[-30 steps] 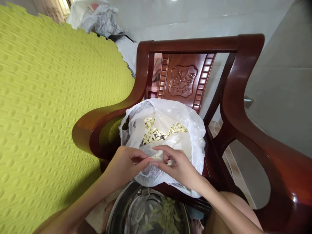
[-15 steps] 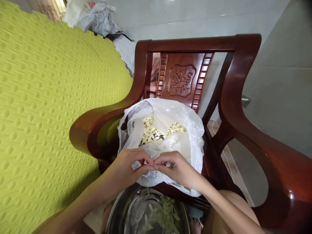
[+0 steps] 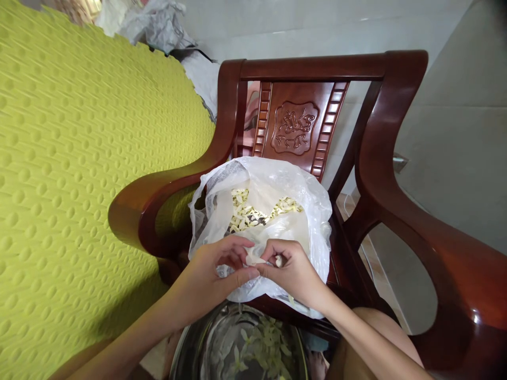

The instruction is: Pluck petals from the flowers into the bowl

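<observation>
My right hand (image 3: 291, 269) is closed in a pinch on a small white flower (image 3: 255, 258), its pale petals showing between the fingertips. Another white bit shows inside the curl of its fingers. My left hand (image 3: 222, 269) has thumb and fingers apart around the flower's left side, its thumb close to the right fingertips. Both hands are over the front edge of a white plastic bag (image 3: 273, 171), which is spread wide on a chair. Pale yellow-white blossoms (image 3: 241, 214) lie inside it. Below the hands, a metal basin (image 3: 182, 353) holds green-white flowers (image 3: 267, 343).
The dark red wooden chair (image 3: 332, 68) has thick curved armrests on both sides. A yellow textured foam mat (image 3: 79, 158) stands along the left. Behind are a tiled wall (image 3: 297, 26) and crumpled plastic bags (image 3: 158, 26). My knee shows at the lower right.
My left fingers have opened and lifted away from the right fingertips, where both hands were pinched together. The white flower now shows more between them. The view has shifted slightly.
</observation>
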### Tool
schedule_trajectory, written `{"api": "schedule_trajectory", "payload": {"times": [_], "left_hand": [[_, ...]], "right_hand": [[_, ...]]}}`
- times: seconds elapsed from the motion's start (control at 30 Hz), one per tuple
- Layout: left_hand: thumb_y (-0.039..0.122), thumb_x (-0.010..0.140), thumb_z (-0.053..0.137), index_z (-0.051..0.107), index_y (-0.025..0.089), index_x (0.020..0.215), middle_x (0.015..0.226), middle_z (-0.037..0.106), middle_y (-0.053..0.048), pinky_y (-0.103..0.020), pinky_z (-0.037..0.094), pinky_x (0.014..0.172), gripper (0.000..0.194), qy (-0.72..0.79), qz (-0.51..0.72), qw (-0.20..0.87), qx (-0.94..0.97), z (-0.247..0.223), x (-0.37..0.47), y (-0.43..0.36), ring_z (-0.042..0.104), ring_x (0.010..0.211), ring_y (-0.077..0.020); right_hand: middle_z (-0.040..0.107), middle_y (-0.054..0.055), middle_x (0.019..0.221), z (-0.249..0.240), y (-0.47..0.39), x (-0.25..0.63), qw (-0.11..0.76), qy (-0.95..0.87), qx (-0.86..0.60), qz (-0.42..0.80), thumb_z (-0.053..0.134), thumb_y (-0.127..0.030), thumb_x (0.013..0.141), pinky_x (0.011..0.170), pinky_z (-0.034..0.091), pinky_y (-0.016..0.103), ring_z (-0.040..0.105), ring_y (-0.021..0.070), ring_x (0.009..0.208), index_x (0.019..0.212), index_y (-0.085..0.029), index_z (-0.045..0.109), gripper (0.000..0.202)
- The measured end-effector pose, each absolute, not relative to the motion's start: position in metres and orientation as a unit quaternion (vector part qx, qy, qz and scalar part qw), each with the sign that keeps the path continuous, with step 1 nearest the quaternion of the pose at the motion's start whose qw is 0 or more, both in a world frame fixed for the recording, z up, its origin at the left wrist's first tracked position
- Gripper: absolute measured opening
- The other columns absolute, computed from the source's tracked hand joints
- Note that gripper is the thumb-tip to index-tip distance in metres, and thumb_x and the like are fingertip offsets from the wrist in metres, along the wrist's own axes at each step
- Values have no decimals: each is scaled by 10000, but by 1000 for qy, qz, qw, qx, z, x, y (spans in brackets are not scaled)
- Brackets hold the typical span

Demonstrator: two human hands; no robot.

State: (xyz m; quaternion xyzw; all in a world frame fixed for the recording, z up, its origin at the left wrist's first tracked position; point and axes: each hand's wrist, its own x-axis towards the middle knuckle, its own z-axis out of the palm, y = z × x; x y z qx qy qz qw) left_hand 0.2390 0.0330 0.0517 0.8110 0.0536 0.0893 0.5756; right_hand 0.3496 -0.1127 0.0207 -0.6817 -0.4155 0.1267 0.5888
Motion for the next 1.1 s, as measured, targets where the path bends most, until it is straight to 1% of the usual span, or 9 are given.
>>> {"api": "schedule_trajectory", "payload": {"times": [0.2,0.33,0.43,0.53,0.67,0.73,0.8,0.97,1.1], "left_hand": [[333,693,763,660,134,827,721,669,-20,-226,463,628,260,107,28,694,711,50,244,35,592,658,-119],[325,646,803,663,135,863,666,650,0,-198,443,556,320,133,61,716,683,51,244,38,562,576,-93],[312,669,797,648,160,922,672,634,19,-180,449,558,330,123,132,704,686,55,243,43,561,587,-85],[302,693,784,645,170,898,686,630,20,-166,460,583,281,123,195,676,700,61,240,49,562,610,-80],[308,737,747,637,203,917,687,608,34,-153,437,531,236,131,250,648,707,70,233,57,530,589,-77],[304,744,739,647,215,930,702,615,30,-162,439,532,226,110,239,629,732,73,230,62,541,600,-85],[307,755,725,667,214,927,698,626,21,-177,446,539,204,76,175,605,773,73,228,65,555,597,-95],[318,827,626,682,214,970,709,655,0,-214,464,568,186,26,-17,536,844,68,227,61,592,615,-125],[267,816,609,697,227,965,705,677,8,-203,444,565,178,-26,-91,429,899,63,224,56,599,616,-130]], "right_hand": [[406,-71,528,24,-112,349,608,-388,-655,227,817,-273,644,505,228,226,331,81,542,560,-164,547,303],[387,-80,512,25,-114,356,675,-325,-593,296,802,-362,675,456,215,215,292,62,478,576,-173,519,354],[366,-94,479,21,-115,370,752,-212,-555,287,749,-428,736,397,185,205,257,49,405,616,-190,474,383],[348,-102,464,16,-115,387,787,-141,-534,276,781,-444,689,359,163,192,253,37,368,619,-194,445,424],[435,-81,514,17,-120,406,806,-60,-550,210,813,-475,614,372,271,192,350,55,395,653,-195,489,431],[483,-58,543,21,-126,410,775,-106,-592,195,778,-498,657,402,299,205,393,72,431,667,-187,538,393],[491,-47,560,26,-130,409,707,-217,-637,216,731,-495,726,415,263,213,374,74,449,695,-177,602,345],[363,-72,537,28,-129,386,523,-429,-653,340,731,-421,753,462,199,233,292,70,487,612,-166,605,317],[386,-74,572,23,-122,374,429,-483,-651,398,757,-391,728,487,227,235,328,87,529,856,-184,684,254]]}}
